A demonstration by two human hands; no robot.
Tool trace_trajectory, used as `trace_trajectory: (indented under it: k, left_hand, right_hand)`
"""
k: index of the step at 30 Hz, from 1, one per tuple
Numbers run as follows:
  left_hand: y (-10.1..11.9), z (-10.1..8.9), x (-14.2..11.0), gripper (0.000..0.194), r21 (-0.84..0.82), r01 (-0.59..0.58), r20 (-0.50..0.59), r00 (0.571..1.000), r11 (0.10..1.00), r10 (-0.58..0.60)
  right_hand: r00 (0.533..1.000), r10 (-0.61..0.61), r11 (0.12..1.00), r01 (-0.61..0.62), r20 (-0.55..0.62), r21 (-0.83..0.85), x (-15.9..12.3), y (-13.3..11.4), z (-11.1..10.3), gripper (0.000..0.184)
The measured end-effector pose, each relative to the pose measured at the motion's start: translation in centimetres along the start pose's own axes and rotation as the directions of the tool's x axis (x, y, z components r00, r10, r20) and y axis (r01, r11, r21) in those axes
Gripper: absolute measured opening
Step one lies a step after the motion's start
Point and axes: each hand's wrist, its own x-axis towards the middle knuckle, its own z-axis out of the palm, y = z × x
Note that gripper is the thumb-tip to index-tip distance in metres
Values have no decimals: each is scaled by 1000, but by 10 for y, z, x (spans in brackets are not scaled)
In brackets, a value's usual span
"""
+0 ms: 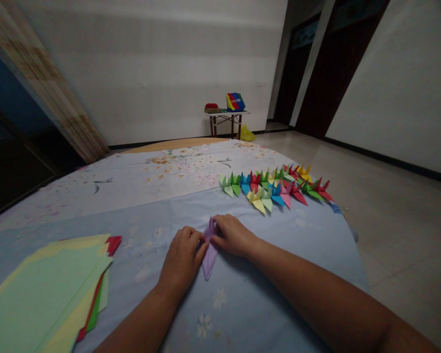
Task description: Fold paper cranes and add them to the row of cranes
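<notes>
A purple piece of folded paper [209, 258], shaped like a long narrow diamond, lies on the blue cloth between my hands. My left hand [183, 255] has its fingers closed on the paper's left edge near the middle. From the other side, my right hand [233, 234] pinches the upper right part, thumb at the middle and fingertips close to the top point. Beyond my right hand stand several folded paper cranes [266, 193] in rows, in green, blue, red, pink and yellow.
A stack of coloured paper sheets [40, 289], pale green on top, lies at the left. Blue cloth [279, 274] and a white flowered cloth [132, 171] cover the round table. A small table [228, 113] with a colourful box [235, 101] stands by the far wall.
</notes>
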Motion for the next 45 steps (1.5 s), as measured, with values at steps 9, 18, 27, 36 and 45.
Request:
trace_trajectory:
  k: [9, 18, 27, 36, 45]
  left_hand:
    - [0, -3, -3, 23, 123, -128, 52, 991, 984, 122]
    - [2, -6, -4, 34, 145, -115, 144, 985, 983, 94]
    - [-3, -6, -4, 37, 164, -76, 184, 982, 983, 45]
    - [-17, -5, -5, 38, 150, -113, 202, 976, 982, 82]
    - [-4, 4, -9, 40, 196, -151, 188, 976, 969, 114]
  right_hand:
    - [994, 88, 995, -86, -58, 49, 1, 11, 0, 31]
    - [999, -47, 999, 47, 1, 0, 1, 16, -3, 17]
    - [997, -50, 998, 52, 57, -32, 1, 19, -8, 21]
    - [996, -70, 995, 74, 59, -73, 1, 18, -11, 21]
    - [999, -9, 992, 5, -31, -125, -2, 10, -4, 33]
